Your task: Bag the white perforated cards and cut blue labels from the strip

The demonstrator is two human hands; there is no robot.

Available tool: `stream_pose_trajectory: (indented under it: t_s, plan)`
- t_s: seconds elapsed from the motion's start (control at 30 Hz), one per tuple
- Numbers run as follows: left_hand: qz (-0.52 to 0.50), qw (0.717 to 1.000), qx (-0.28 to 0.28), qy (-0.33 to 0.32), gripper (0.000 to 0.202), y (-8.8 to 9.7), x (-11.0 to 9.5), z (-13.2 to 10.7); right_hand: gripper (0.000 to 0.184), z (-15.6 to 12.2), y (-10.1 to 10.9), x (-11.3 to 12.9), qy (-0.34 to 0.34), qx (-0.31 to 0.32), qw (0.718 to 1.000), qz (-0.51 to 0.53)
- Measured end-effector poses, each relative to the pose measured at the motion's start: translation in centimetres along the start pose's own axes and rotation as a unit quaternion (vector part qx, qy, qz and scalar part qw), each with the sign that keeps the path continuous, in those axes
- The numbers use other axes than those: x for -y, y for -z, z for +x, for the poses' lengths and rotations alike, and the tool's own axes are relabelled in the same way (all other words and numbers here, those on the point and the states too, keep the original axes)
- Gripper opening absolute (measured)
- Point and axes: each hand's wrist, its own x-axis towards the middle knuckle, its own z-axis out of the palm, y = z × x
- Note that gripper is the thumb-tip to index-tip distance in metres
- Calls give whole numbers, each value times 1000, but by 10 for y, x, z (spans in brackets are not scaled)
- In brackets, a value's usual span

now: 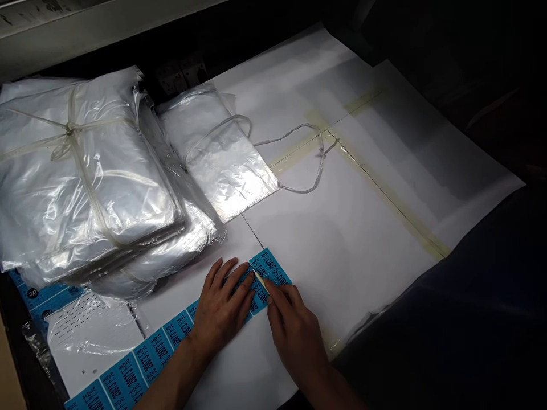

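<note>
A long strip of blue printed labels (141,359) lies diagonally on the white paper-covered table (342,239), running from the bottom left up to the middle. My left hand (222,307) rests flat on the strip with its fingers spread. My right hand (290,324) is at the strip's upper end, its fingertips pinched on a label edge (261,285) where pale backing shows.
A tied bundle of clear plastic bags (85,171) sits at the left. A smaller stack of bags (222,154) lies beside it, with a loose plastic string (316,154). Tape seams cross the paper. A dark cloth (470,319) covers the lower right.
</note>
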Motion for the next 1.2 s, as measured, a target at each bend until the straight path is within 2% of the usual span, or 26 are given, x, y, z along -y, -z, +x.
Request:
stream_pose_trajectory:
  t_s: [1.2]
  plan:
    - [0, 1000, -4, 5, 34, -2, 0, -2, 43, -34, 13, -9, -59, 36, 998, -12]
